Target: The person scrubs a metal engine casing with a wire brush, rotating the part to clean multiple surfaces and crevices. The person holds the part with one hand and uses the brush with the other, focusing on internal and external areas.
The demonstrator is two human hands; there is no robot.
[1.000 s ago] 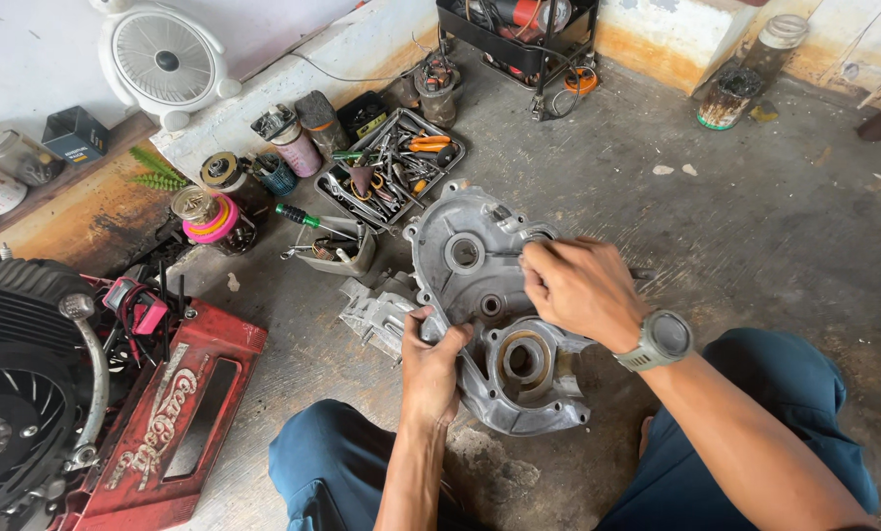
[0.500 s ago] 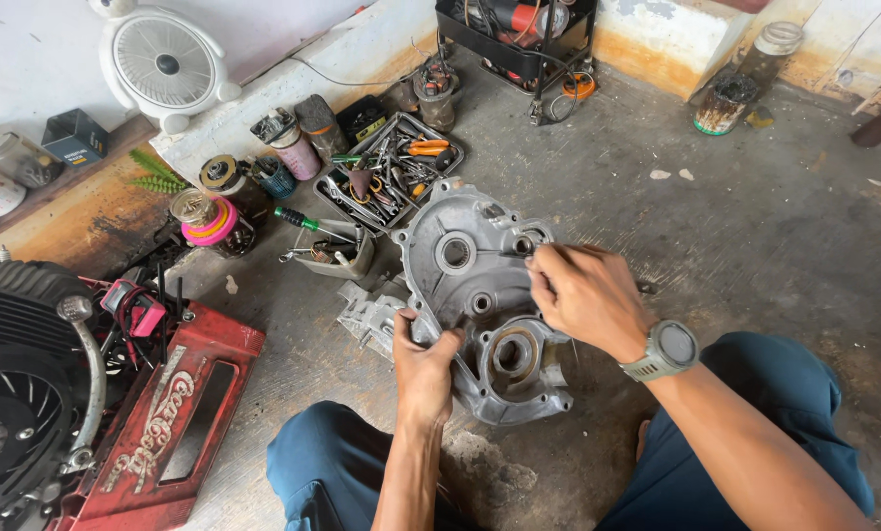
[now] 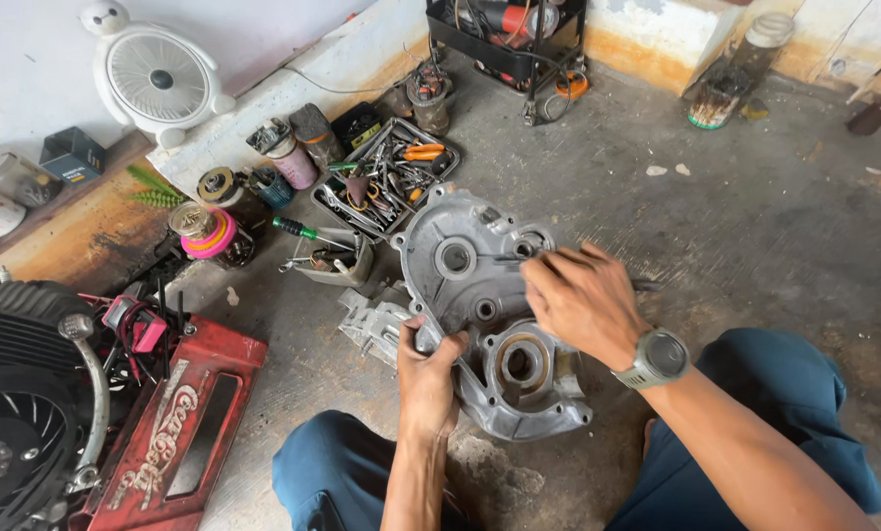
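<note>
Two bare hands work on a grey metal engine casing (image 3: 480, 324) that lies on the concrete floor (image 3: 755, 226) between the person's knees. The left hand (image 3: 428, 379) is clenched on the casing's near left edge, thumb over the rim and fingers curled beneath it. The right hand (image 3: 583, 300), with a grey wristwatch (image 3: 657, 359) on its wrist, rests on the casing's upper right side, its grip pinched around a thin dark tool (image 3: 645, 286) whose end sticks out to the right of the knuckles; the working tip is hidden under the fingers. A second, smaller metal part (image 3: 371, 320) lies just beside the casing's left edge, touching it or nearly so. Beyond the casing sits a tray of hand tools (image 3: 386, 182) with orange-handled pliers in it, and a green-handled screwdriver (image 3: 303, 231) lies near a small grey box (image 3: 337, 258). To the left are a red metal crate (image 3: 180, 433), a black finned engine part (image 3: 17, 393) and a roll of pink and yellow tape (image 3: 207, 234). A white fan (image 3: 155, 74) stands on the ledge by the wall.
</note>
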